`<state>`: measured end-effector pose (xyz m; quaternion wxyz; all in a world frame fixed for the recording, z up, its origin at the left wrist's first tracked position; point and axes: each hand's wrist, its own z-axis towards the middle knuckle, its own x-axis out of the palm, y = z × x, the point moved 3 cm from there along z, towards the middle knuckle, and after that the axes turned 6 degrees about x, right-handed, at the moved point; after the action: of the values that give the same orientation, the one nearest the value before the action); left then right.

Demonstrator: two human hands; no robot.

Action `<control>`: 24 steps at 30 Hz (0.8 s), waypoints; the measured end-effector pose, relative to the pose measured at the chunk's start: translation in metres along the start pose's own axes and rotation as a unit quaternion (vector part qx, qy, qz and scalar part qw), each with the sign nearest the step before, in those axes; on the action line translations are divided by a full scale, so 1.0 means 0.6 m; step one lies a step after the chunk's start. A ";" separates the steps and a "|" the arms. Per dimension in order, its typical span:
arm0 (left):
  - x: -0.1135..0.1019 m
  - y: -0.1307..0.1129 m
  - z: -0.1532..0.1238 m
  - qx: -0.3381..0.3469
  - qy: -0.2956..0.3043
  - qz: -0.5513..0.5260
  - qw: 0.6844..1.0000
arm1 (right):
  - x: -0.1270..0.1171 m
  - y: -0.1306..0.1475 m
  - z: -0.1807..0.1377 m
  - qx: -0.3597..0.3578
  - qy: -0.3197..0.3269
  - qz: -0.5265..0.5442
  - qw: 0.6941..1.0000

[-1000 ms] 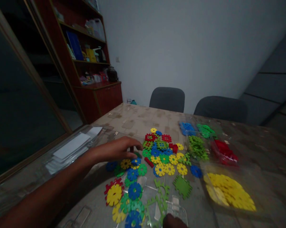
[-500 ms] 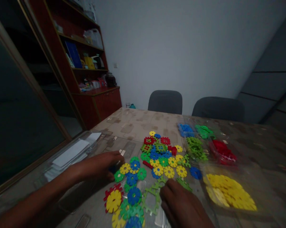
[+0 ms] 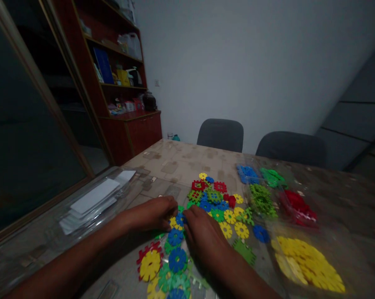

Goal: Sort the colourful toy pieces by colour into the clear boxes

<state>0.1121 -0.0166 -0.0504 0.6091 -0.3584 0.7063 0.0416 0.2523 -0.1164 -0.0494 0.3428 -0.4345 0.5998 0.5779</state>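
Notched plastic discs lie in a loose cluster before me, among them a blue snowflake disc and a yellow one on top of a red toothed square. My left hand reaches in from the left with curled fingers, at a yellow disc. My right hand is close by, its bent fingertips against a blue disc. Whatever either hand pinches is hidden by the fingers. Beyond them sit green window-like squares and more discs.
On the right stand clear trays of sorted pieces: blue, green, light green, red and yellow. Clear packaging with white cards lies left. Two grey chairs are behind the table.
My left hand has moved right, over the discs. My right hand has moved up and left from the light green frame pieces, so both hands are now close together. The view has shifted slightly.
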 end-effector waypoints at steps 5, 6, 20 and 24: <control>-0.003 0.012 -0.017 0.025 0.016 -0.009 1.000 | 0.019 0.006 0.032 0.014 0.008 0.007 1.000; -0.005 0.012 -0.021 0.027 0.021 -0.009 0.999 | 0.022 0.006 0.034 0.015 0.008 0.011 1.000; -0.013 0.025 -0.030 0.017 0.022 0.025 0.999 | 0.005 -0.034 0.009 -0.032 0.158 0.220 0.962; -0.019 0.030 -0.031 0.004 0.003 0.034 0.999 | 0.017 -0.020 -0.011 -0.042 0.179 0.198 0.963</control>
<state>0.0867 -0.0074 -0.0422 0.6066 -0.3321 0.7199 0.0587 0.2601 -0.1236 -0.0631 0.0896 -0.4174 0.7007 0.5717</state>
